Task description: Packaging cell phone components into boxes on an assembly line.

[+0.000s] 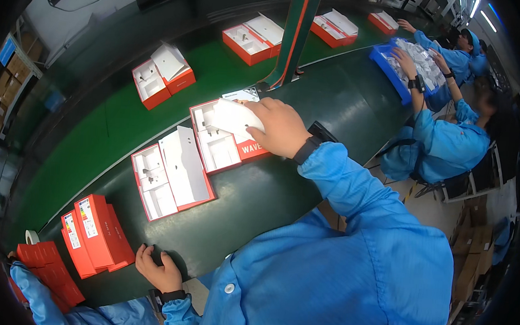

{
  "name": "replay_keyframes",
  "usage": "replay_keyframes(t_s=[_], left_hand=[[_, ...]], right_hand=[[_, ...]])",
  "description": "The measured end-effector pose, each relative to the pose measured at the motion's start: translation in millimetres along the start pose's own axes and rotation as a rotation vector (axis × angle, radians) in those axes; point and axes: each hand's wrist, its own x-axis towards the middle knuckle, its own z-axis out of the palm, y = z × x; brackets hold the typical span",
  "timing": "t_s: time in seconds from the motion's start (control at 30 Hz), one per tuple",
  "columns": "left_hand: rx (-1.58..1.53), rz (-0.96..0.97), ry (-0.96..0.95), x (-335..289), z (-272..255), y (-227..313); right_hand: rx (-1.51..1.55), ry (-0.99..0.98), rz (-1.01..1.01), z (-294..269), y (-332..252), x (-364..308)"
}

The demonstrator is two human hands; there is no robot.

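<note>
Lower ctr-L: L hand [161, 271], fingers loosely spread at bench [251, 204] edge. Mid-frame: white panel [232, 116] over open red box [222, 153], long axis upper L to lower R. R hand [281, 128] pinches panel's R end, thumb on top; fingertips & panel's underside hidden. Beyond, upper L: another open box [180, 81], green belt [107, 129].
</note>
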Motion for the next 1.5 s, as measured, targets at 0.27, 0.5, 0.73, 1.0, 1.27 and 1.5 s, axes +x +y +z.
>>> replay_keyframes(t_s=[0.27,0.5,0.73,1.0,1.27,1.5], left_hand=[[-0.014,-0.011,0.013,-2,1,-3],[-0.004,-0.006,0.016,-1,0,-1],[-0.001,-0.003,0.01,0,1,-2],[0.018,-0.023,0.006,-1,-1,5],[0.03,-0.019,0.001,-2,-2,6],[0.029,-0.014,0.003,-3,0,4]], right_hand=[[-0.119,-0.089,0.107,14,8,7],[-0.112,-0.128,0.012,7,-4,-5],[-0.06,-0.223,0.061,-4,-6,-5],[-0.089,-0.261,0.186,2,-11,10],[-0.108,-0.255,0.19,10,-2,28],[-0.044,-0.294,0.255,9,9,36]])
